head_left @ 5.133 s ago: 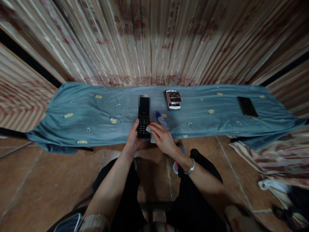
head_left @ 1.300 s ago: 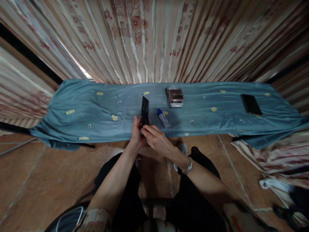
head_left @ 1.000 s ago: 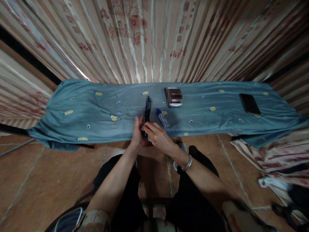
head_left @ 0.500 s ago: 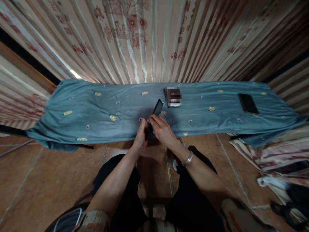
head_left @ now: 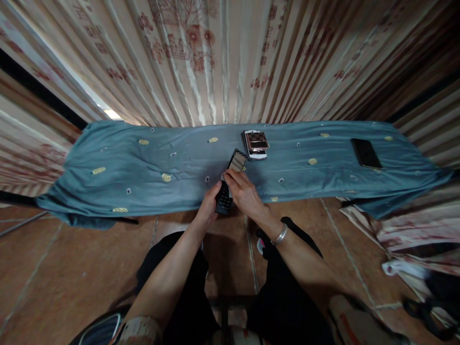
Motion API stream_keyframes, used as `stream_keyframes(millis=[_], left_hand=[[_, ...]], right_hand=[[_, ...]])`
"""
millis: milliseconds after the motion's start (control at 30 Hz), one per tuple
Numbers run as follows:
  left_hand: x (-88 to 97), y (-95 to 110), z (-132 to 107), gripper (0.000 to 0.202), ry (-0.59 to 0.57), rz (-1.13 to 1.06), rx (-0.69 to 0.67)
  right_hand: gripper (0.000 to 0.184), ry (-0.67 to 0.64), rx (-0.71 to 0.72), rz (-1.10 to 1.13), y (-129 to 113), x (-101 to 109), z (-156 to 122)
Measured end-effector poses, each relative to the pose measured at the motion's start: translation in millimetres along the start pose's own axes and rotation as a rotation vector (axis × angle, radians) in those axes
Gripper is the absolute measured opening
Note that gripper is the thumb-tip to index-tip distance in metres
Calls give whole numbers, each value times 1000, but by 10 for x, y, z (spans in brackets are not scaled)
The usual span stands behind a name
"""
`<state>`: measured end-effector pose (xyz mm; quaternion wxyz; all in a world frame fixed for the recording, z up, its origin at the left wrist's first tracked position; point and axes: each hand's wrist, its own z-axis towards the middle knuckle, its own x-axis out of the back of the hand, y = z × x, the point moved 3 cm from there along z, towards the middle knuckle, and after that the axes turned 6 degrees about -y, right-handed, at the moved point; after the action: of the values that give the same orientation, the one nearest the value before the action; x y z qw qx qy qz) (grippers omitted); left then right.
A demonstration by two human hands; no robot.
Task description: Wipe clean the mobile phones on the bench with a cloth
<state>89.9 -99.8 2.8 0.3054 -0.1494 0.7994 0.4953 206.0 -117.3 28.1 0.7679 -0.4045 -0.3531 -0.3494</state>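
A dark flip phone [head_left: 224,201] is unfolded between my hands, above the front edge of the cloth-covered bench. Its black keypad half faces up toward me, while the shiny upper half [head_left: 237,162] points away and reflects light. My left hand [head_left: 208,203] is closed around the left side of the keypad half, thumb along its edge. Fingers of my right hand [head_left: 244,190] are bent over the middle of the phone, near the fold, and cover part of it. Just beyond lies a small stack of phones [head_left: 256,144], a brown checked one on top.
A blue patterned cloth [head_left: 187,187] covers the long, narrow bench. Toward its right end lies a dark flat phone [head_left: 365,153]. Pleated curtains [head_left: 230,62] hang right behind the bench. My knees are below its front edge, over a tiled floor [head_left: 89,273].
The flip phone has turned from nearly edge-on so that its keypad and upper half now face me. Both hands keep their hold in about the same place. My view has shifted slightly.
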Motion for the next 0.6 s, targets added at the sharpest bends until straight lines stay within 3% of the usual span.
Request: stream_keyframes(millis=[233,600], left_hand=[[-1,-59,-67,28,-124,114,86],[14,-112,-112,43,-197,169,164]], right_hand=[[43,55,-36,-39,182,126,13],[38,208,-135,-134,489,249,51]])
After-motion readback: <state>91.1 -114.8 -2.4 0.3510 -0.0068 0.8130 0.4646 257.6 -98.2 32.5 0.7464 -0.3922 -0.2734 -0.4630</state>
